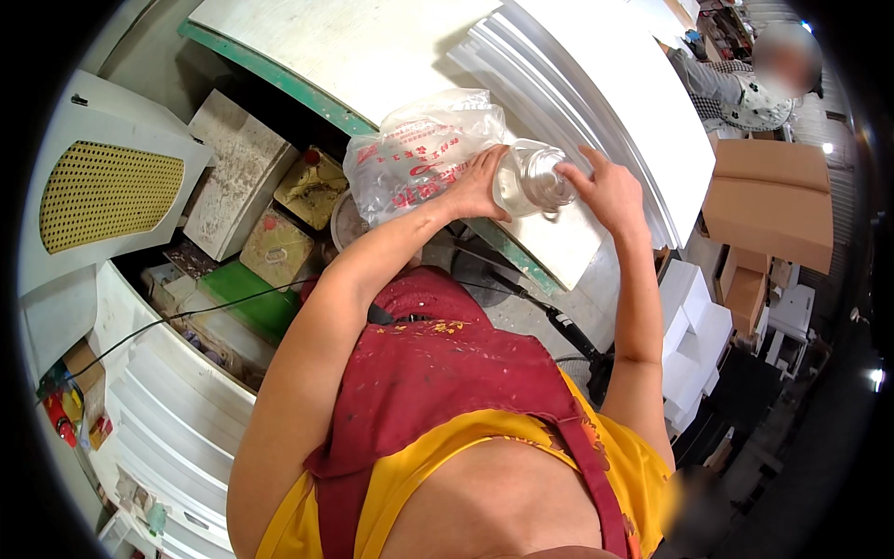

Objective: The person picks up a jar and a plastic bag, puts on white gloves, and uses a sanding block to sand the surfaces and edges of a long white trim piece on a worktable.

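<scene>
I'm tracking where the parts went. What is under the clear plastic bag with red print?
The plastic bag lies on the white tabletop at its green edge. Anything beneath or inside it is hidden.

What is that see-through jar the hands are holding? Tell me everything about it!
The jar is clear, looks like plastic or glass, and shines where light hits it. It lies tilted on its side above the white boards, its round end facing the right hand. The left hand grips its body; the right hand's fingers touch its end. A plastic bag with red print sits right beside it. What is inside cannot be told.
</scene>
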`<action>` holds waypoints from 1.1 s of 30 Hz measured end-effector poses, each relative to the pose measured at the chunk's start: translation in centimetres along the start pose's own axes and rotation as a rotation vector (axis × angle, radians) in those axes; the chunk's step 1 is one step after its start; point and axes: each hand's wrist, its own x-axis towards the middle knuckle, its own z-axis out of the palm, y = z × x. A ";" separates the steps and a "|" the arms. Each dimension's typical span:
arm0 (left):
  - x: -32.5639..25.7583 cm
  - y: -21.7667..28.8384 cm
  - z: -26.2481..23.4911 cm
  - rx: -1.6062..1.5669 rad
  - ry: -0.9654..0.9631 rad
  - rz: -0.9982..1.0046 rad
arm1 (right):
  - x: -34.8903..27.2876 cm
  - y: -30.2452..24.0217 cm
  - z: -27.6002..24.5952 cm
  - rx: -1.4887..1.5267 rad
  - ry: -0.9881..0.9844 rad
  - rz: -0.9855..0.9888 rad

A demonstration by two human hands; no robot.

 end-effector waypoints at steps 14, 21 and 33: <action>0.2 0.8 -0.6 -0.028 -0.015 0.028 | -0.3 -1.2 -0.7 0.147 -0.134 -0.205; 0.2 0.5 -0.5 -0.012 -0.027 0.002 | -0.8 -0.4 -1.0 0.047 -0.090 0.069; 0.1 1.1 -0.4 0.015 0.038 -0.012 | -1.0 0.1 3.7 0.376 0.058 -0.306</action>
